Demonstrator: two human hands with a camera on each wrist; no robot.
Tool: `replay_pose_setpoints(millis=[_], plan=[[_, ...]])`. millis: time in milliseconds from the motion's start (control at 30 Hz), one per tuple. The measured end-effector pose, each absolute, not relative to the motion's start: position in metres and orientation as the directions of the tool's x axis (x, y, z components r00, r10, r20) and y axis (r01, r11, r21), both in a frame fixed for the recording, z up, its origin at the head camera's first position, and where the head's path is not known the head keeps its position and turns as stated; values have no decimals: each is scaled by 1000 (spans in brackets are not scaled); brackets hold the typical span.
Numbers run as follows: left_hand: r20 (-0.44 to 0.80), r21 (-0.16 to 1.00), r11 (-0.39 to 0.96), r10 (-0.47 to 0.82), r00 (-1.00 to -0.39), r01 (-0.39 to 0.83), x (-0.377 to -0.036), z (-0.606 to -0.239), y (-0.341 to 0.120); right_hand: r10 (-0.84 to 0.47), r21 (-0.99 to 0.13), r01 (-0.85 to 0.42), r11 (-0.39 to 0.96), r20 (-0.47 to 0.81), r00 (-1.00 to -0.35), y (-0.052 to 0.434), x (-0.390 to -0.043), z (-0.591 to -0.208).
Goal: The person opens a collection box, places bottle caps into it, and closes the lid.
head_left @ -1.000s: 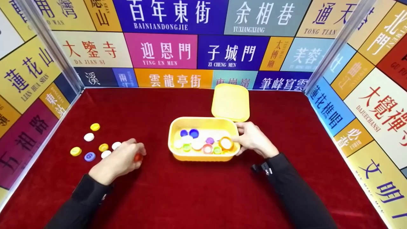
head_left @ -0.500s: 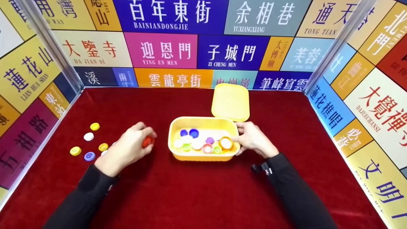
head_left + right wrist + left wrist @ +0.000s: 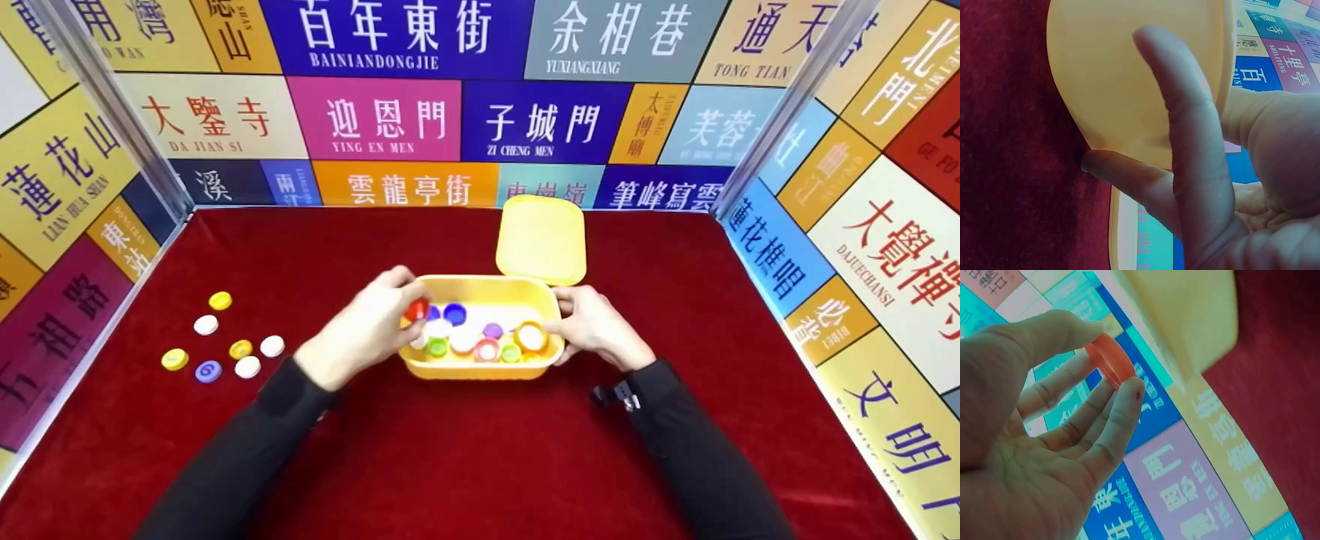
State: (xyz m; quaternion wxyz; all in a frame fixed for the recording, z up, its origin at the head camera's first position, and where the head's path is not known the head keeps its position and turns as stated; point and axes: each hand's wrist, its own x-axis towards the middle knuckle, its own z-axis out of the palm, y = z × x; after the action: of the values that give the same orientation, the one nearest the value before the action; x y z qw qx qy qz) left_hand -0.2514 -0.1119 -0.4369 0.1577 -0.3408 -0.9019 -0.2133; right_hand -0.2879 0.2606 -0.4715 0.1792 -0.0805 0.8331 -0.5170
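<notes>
- Left hand (image 3: 360, 334): I see it above the left end of the yellow box (image 3: 480, 367), thumb and fingertips (image 3: 1129, 391) pinching a red bottle cap (image 3: 417, 309). In the left wrist view the cap (image 3: 1111, 360) sits on edge between the thumb above and two fingers below; the remaining fingers are loosely curled.
- Right hand (image 3: 596, 328): I see it gripping the right end of the box, fingers wrapped against the outer wall, thumb at the rim. In the right wrist view the thumb (image 3: 1185, 140) lies across the yellow wall (image 3: 1123, 73) and one finger presses the wall low down, just above the cloth.
- Yellow box: an open, round-cornered plastic container near the middle of the table (image 3: 465, 457), which is covered in dark red cloth. Inside lie caps in blue, white, purple, green, pink and orange, packed close and touching one another.
- Lid (image 3: 541, 240): yellow, lying just behind the box's right rear corner, toward the table's far edge; I cannot tell whether it touches the box.
- Loose caps (image 3: 217, 345): seven lie near the table's left edge, well apart from the box — three yellow, three white, one blue (image 3: 208, 371).
- Surround: panels printed with coloured street-name signs (image 3: 390, 120) stand along the far, left and right edges of the table.
</notes>
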Motion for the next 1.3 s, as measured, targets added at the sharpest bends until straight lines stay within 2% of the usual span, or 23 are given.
replay_pose_setpoints(millis=[300, 500, 733, 1100, 1300], plan=[[382, 231, 668, 606, -697, 707, -262, -456, -79, -324, -890, 48, 453, -215, -921, 260, -288, -472], [374, 191, 698, 599, -708, 691, -266, -464, -70, -319, -887, 35, 461, -203, -926, 260, -287, -472], [343, 218, 716, 580, -739, 664, -264, -466, -68, -318, -890, 37, 455, -201, -926, 260, -287, -473], [433, 181, 692, 582, -688, 699, -261, -464, -72, -309, -882, 29, 470, -195, -931, 260, -287, -472], [425, 213, 689, 574, -700, 693, -259, -464, -79, -310, -887, 41, 461, -204, -929, 260, -287, -473]])
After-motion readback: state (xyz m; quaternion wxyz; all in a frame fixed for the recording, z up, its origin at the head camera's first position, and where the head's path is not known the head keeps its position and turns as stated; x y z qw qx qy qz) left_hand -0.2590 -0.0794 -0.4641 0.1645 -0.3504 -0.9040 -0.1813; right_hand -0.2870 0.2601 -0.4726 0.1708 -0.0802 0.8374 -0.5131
